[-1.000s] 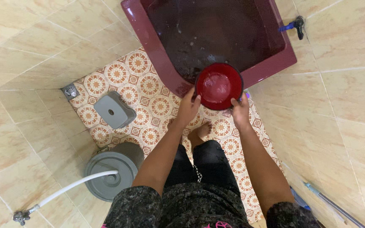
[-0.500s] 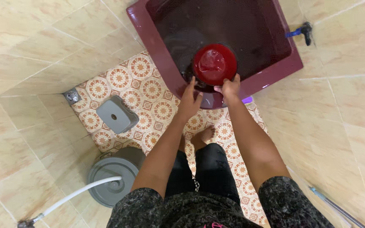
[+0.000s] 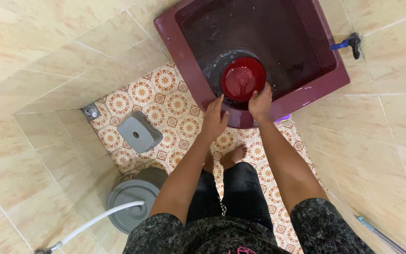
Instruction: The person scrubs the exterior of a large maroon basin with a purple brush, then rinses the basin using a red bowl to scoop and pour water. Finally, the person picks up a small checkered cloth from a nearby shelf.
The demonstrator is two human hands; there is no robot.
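Head view, looking straight down: the right hand [image 3: 261,102] is clasped on the near rim of a red bowl [image 3: 243,79], which sits down inside the maroon water tub [image 3: 291,98], just beyond the fingers and at the water's surface. The left hand [image 3: 215,120] lies just to the left of that bowl, fingers loose and spread, resting on the tub's rounded corner and gripping nothing. Past the right hand, off to its right, a blue tap [image 3: 347,43] sticks out of the tiled wall. Back toward the person from the left hand, a bare foot [image 3: 234,154] stands on the patterned floor [image 3: 165,101]. Farther left of that hand are a small grey stool [image 3: 139,134], a floor drain [image 3: 91,111], and a grey lidded bucket [image 3: 132,202] with a white hose [image 3: 95,222] lying across it.
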